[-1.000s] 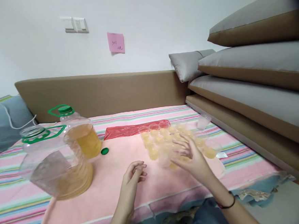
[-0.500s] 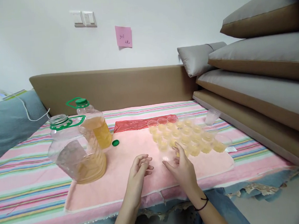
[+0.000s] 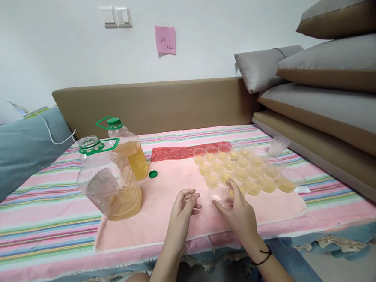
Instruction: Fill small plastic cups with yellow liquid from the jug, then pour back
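Observation:
My left hand (image 3: 186,205) hovers over the pink cloth (image 3: 162,228) with loosely curled fingers apart, and nothing is in it. Thumb and fingers of my right hand (image 3: 236,204) are around the near right side of a clear plastic cup (image 3: 218,194), which looks empty. Just beyond it stand several rows of clear cups (image 3: 230,167) holding pale yellow liquid. On the left is a large uncapped plastic jug (image 3: 124,201) with a green handle, partly filled with yellow liquid. A second jug (image 3: 134,155) behind it wears its green cap.
A loose green cap (image 3: 153,174) lies beside the jugs. A red plastic bag (image 3: 176,153) stretches behind the cups. A clear cup stack (image 3: 277,146) lies tilted at the right, near piled cushions (image 3: 330,105). The striped cover (image 3: 46,228) ends at the front edge.
The view has shifted, so everything appears slightly farther right and a little higher. Both hands keep nearly the same pose, and the cups and jugs stay in place.

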A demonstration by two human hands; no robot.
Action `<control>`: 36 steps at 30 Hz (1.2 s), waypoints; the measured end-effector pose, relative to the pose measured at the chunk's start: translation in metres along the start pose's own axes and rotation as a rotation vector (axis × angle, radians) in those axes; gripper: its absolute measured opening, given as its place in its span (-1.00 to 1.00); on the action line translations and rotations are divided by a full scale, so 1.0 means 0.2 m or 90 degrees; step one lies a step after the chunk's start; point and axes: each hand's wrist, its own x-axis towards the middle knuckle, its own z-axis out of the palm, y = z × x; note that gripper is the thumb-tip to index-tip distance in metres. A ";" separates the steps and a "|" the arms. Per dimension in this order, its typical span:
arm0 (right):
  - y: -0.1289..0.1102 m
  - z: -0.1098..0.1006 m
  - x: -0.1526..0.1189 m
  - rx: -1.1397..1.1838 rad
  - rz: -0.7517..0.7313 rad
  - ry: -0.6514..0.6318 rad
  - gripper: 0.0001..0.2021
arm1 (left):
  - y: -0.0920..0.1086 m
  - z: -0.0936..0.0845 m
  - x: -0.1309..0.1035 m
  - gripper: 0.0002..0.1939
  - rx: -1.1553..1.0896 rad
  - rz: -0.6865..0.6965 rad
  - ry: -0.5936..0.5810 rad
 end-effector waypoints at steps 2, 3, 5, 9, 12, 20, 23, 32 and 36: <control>-0.01 -0.02 -0.01 -0.022 -0.010 0.001 -0.27 | 0.00 0.00 0.00 -0.61 -0.003 0.005 0.004; -0.01 -0.03 -0.01 -0.033 -0.015 0.006 -0.27 | 0.01 -0.01 -0.01 -0.62 -0.004 0.011 0.006; -0.03 -0.06 -0.02 -0.041 -0.028 0.027 -0.29 | 0.01 -0.02 0.00 -0.65 0.002 0.042 0.022; -0.10 -0.10 -0.01 0.031 -0.092 0.096 -0.55 | 0.02 -0.08 0.00 -0.75 0.067 0.187 0.142; -0.21 -0.07 0.01 0.140 -0.165 0.087 -0.84 | 0.05 -0.17 -0.01 -0.82 0.138 0.357 0.325; -0.67 0.18 0.02 0.417 -0.309 -0.124 -0.78 | 0.09 -0.58 -0.10 -0.65 0.070 0.402 0.665; -0.79 0.36 0.07 0.473 -0.296 -0.232 -0.77 | 0.07 -0.70 -0.12 -0.58 0.028 0.272 0.648; -0.97 0.90 0.16 0.700 -0.188 -0.448 -0.03 | 0.04 -0.82 -0.13 -0.45 -0.029 0.144 0.579; -1.01 0.98 0.14 0.691 -0.181 -0.401 0.10 | 0.04 -0.85 -0.15 -0.43 -0.075 0.134 0.586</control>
